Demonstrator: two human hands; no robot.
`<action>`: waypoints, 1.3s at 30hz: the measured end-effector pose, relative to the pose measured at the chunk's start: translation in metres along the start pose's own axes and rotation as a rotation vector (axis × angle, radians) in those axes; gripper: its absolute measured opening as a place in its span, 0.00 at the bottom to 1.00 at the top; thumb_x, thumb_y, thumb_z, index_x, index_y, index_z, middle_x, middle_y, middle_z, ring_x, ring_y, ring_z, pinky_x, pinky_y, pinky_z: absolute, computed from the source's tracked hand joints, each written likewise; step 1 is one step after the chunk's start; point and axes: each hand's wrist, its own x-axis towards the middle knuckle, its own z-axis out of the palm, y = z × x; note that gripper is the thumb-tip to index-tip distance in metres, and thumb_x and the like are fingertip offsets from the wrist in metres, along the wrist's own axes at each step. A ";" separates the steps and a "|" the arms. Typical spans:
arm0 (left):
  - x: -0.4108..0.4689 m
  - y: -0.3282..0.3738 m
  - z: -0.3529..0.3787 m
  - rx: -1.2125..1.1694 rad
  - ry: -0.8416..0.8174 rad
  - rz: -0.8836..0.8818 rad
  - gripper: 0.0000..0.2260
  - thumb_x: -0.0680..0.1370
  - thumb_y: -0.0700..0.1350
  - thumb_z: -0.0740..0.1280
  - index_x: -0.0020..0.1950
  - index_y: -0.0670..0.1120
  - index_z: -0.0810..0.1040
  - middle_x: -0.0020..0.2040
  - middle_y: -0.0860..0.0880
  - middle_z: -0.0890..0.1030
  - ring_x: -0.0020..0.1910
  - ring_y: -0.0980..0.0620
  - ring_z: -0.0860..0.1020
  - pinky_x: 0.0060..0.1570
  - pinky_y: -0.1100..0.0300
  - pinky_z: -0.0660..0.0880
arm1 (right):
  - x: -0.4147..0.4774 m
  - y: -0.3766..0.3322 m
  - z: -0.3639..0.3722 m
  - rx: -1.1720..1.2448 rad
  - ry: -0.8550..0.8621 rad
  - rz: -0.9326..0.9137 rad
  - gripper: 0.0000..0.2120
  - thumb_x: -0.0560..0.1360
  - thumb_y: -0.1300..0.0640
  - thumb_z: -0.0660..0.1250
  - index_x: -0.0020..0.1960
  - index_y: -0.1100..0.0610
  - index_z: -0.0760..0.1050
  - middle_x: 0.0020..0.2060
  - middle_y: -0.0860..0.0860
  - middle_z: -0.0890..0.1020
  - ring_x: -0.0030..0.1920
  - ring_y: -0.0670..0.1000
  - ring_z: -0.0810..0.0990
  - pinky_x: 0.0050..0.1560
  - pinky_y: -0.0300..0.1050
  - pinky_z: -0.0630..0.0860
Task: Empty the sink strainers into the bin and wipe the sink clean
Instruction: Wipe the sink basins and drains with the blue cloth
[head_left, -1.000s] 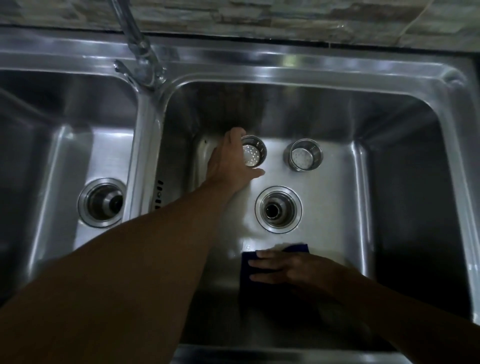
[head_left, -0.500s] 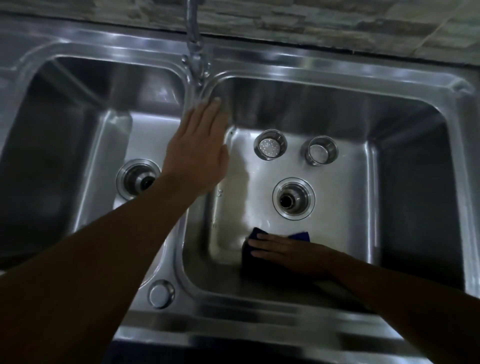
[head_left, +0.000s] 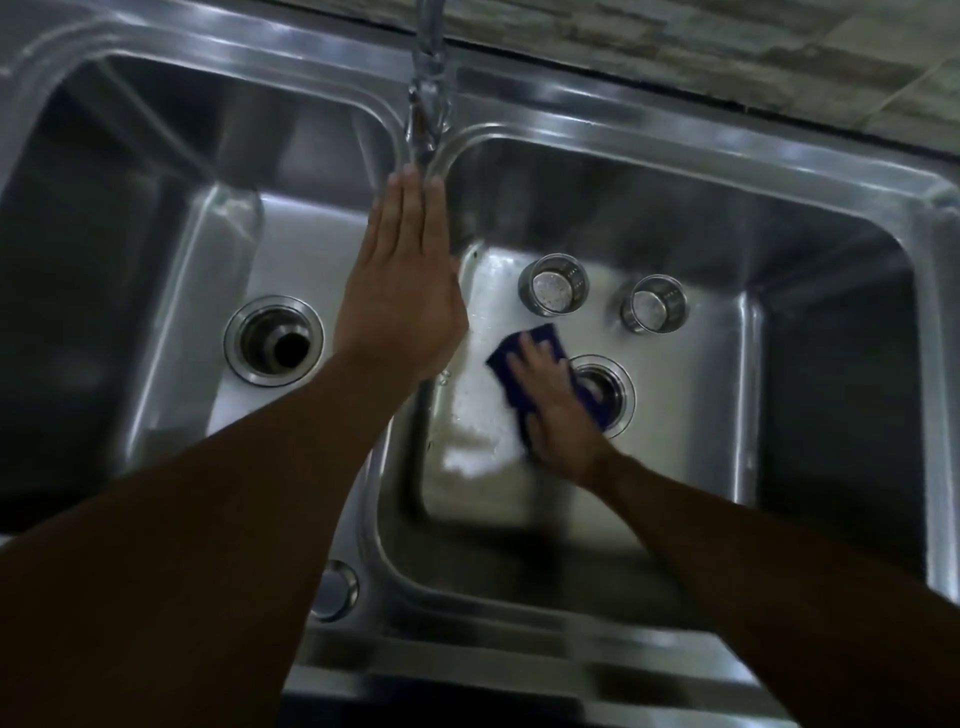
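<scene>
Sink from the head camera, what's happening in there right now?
A person is wiping the right basin: the right hand presses a dark blue cloth flat on its wet floor, at the edge of the open drain. The left hand, fingers straight, is stretched over the divider with its fingertips by the faucet base; contact is unclear. The left strainer and right strainer are out, upright behind that drain. The left basin's drain is open too.

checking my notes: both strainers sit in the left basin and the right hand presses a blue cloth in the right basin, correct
No. The head view shows both strainers standing in the right basin, not the left. The rest holds: the right hand presses the blue cloth in the right basin.
</scene>
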 end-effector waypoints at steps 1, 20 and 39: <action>0.000 -0.001 -0.001 -0.013 -0.006 0.003 0.29 0.82 0.42 0.52 0.81 0.36 0.47 0.81 0.36 0.47 0.82 0.41 0.45 0.80 0.47 0.47 | 0.004 -0.014 0.019 -0.057 -0.100 -0.039 0.31 0.78 0.69 0.61 0.79 0.62 0.55 0.79 0.60 0.50 0.80 0.62 0.45 0.78 0.58 0.42; -0.001 -0.003 -0.007 -0.028 -0.011 0.027 0.27 0.83 0.43 0.51 0.81 0.36 0.48 0.82 0.37 0.48 0.82 0.42 0.45 0.80 0.49 0.48 | -0.017 0.006 0.041 -0.570 -0.335 -0.638 0.36 0.75 0.52 0.61 0.80 0.48 0.52 0.81 0.52 0.46 0.80 0.58 0.44 0.77 0.64 0.48; -0.001 -0.004 -0.004 -0.008 0.020 0.048 0.26 0.84 0.44 0.49 0.80 0.35 0.52 0.81 0.35 0.52 0.82 0.41 0.48 0.80 0.48 0.50 | -0.036 0.005 0.037 -0.240 -0.490 -0.683 0.26 0.81 0.61 0.58 0.78 0.54 0.60 0.80 0.54 0.52 0.80 0.57 0.44 0.77 0.60 0.37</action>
